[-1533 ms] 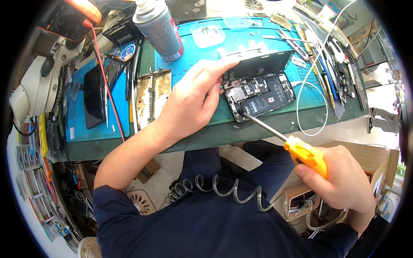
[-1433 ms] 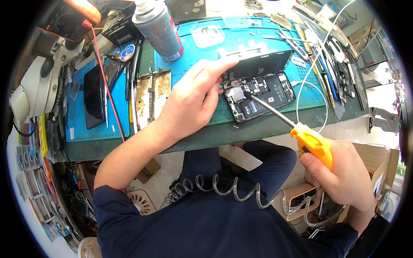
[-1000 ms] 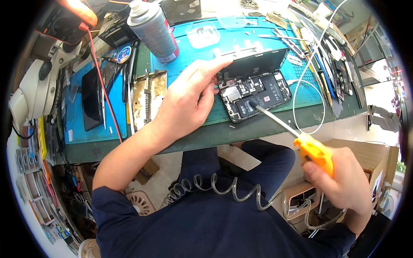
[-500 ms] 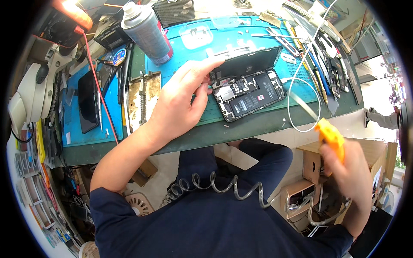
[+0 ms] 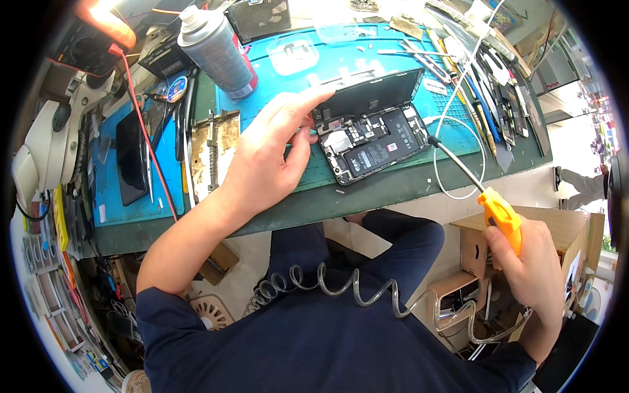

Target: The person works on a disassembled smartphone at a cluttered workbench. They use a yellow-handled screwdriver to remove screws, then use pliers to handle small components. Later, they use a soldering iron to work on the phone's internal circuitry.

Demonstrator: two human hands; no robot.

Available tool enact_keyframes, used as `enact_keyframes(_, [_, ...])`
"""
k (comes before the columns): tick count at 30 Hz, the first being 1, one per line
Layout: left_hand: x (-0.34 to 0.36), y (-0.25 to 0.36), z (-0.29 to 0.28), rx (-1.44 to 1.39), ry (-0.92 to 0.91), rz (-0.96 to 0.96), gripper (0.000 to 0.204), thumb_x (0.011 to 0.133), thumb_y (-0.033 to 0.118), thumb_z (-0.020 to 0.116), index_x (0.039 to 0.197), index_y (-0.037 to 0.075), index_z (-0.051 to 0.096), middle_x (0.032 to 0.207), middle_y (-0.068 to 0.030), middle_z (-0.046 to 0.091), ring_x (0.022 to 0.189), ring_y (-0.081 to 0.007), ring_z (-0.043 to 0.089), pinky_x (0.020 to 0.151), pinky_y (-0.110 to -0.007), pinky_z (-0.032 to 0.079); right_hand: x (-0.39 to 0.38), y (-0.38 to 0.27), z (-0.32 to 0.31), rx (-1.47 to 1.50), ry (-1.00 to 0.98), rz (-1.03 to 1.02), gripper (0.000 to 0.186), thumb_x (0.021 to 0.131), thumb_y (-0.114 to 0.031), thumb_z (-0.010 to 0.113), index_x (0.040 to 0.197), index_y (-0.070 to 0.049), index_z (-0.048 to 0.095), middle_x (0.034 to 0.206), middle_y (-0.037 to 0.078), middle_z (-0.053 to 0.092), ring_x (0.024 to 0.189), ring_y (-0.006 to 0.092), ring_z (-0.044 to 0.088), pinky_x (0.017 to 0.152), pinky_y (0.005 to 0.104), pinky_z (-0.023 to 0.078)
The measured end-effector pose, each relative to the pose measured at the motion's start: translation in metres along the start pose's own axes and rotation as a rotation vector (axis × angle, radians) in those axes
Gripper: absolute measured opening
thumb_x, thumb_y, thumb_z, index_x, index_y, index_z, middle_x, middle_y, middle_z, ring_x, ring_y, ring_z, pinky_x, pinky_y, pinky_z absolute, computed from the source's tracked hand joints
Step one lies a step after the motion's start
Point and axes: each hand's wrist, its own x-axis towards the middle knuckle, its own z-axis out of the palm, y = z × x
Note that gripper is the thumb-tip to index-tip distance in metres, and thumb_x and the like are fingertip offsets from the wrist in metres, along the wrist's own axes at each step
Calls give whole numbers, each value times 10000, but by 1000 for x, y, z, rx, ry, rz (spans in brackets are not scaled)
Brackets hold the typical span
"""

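Note:
An opened black phone (image 5: 386,150) lies on the blue mat (image 5: 452,164), its screen (image 5: 367,88) raised on the far side and its battery and circuitry exposed. My left hand (image 5: 265,154) holds the screen's left end with curled fingers; some fingertips are hidden behind it. My right hand (image 5: 527,265) grips an orange-handled air gun (image 5: 499,213), whose long metal nozzle (image 5: 458,164) points up-left at the phone's right end. A clear coiled hose (image 5: 327,281) runs across my lap to the right. A white cable (image 5: 447,190) loops beside the phone.
A spray can (image 5: 219,59), a plastic tray (image 5: 291,56) and a metal fixture (image 5: 211,150) surround the work. A dark phone (image 5: 131,157) and multimeter (image 5: 88,42) sit left, many tools (image 5: 498,85) right. A wooden cabinet (image 5: 557,223) stands below; another person's legs (image 5: 580,183) show at far right.
The nozzle has moved from over the phone's left and middle to its right end, with my right hand shifting right. My left hand keeps holding the screen; the whole view has shifted slightly.

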Motion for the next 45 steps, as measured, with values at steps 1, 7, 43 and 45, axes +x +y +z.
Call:
enact_keyframes(1, [0,1,0,-7,0,0,589,854,-177,562,1396,51,591,1016,-125,613,854,-240,629,764,-346,553,0,0,0,-16,14,15,282,937,-258,677,905,21,662,677,212,608,659,414,635,639,440,480])
enact_keyframes(7, [0,1,0,-7,4,0,581,861,-177,555,1394,49,592,1033,-128,619,854,-237,632,761,-340,563,2,-5,2,30,0,7,290,931,-281,696,891,4,662,691,202,630,663,404,642,645,435,489])
enact_keyframes(43, [0,-2,0,19,6,35,594,856,-168,557,1406,55,585,1001,-127,616,835,-247,626,765,-350,548,4,6,-6,117,-9,9,329,983,-274,636,867,34,642,627,135,625,576,302,622,606,384,480])
enact_keyframes(45, [0,-1,0,10,3,29,589,858,-167,556,1404,52,585,1003,-125,615,833,-245,624,765,-347,548,5,10,-7,145,49,28,339,999,-280,621,846,23,636,606,103,619,561,248,622,594,371,479])
